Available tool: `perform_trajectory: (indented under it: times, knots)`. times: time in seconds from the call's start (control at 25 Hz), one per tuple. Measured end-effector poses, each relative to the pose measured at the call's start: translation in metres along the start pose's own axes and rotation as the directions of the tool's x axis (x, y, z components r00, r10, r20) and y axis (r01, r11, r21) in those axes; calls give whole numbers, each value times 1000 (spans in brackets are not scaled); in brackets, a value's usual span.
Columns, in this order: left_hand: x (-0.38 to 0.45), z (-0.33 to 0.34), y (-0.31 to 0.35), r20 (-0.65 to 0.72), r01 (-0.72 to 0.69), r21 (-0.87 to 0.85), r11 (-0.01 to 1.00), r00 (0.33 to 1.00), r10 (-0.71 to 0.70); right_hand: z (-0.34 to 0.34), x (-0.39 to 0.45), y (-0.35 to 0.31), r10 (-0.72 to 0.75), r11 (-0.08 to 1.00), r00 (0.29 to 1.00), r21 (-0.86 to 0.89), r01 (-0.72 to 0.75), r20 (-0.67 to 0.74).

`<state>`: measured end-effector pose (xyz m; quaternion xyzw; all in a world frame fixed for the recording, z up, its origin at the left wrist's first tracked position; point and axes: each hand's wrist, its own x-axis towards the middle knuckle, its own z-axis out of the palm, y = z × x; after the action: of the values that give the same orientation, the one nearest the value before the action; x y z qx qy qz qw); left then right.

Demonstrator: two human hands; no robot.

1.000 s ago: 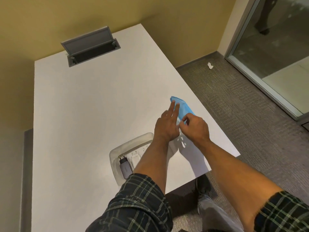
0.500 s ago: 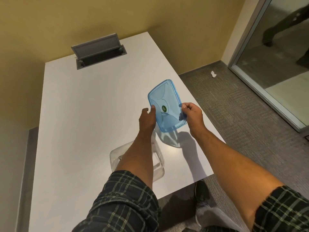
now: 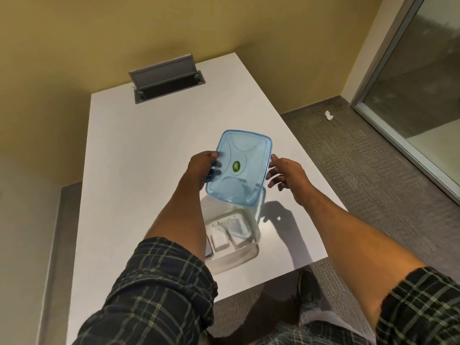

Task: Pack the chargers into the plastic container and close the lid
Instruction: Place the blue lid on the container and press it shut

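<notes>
A translucent blue lid [image 3: 240, 168] with a green sticker hangs tilted in the air above the table. My left hand [image 3: 201, 168] grips its left edge and my right hand [image 3: 286, 174] holds its right edge with the fingers under it. Below and nearer to me the clear plastic container [image 3: 245, 257] stands on the white table [image 3: 139, 170], partly behind my left forearm. Inside it lie two white chargers [image 3: 220, 241] side by side with prongs pointing away, and the corner of a dark charger [image 3: 208, 252] shows by my arm.
An open grey cable hatch [image 3: 164, 78] is set into the table's far end by the yellow wall. The table's right and near edges drop to grey carpet, where my shoe [image 3: 307, 286] shows. A glass partition [image 3: 423, 95] stands at the right.
The lid has come up off the table, held by both hands, and now hangs flatter above the container. The view has shifted so the container lies right of my left arm.
</notes>
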<state>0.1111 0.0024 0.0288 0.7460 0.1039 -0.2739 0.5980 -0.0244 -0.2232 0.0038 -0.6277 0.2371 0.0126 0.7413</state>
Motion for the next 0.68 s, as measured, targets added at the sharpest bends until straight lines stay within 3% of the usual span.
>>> perform_trajectory:
  times: [0.12,0.24,0.4,0.48,0.56,0.68]
  knots:
    - [-6,-20,5,-4,-10,154,988,1000,10,11,-2,-4,10,1000,1000,4,-11,13]
    - [-9,-34,1,78,-30,279,960,997,8,21,-5,-4,13,999,998,-32,-11,68]
    - [-15,-38,-14,161,3,437,900,984,-82,32,-10,6,108,963,986,-259,-72,127]
    - [-19,-41,-22,179,-14,610,792,976,-120,35,-15,15,204,931,962,-341,-134,180]
    - [-22,-48,-31,178,-43,792,609,970,-163,38,-20,24,267,914,940,-364,-176,214]
    - [-29,-65,-46,138,-37,889,457,972,-189,41,-24,37,291,904,939,-374,-207,183]
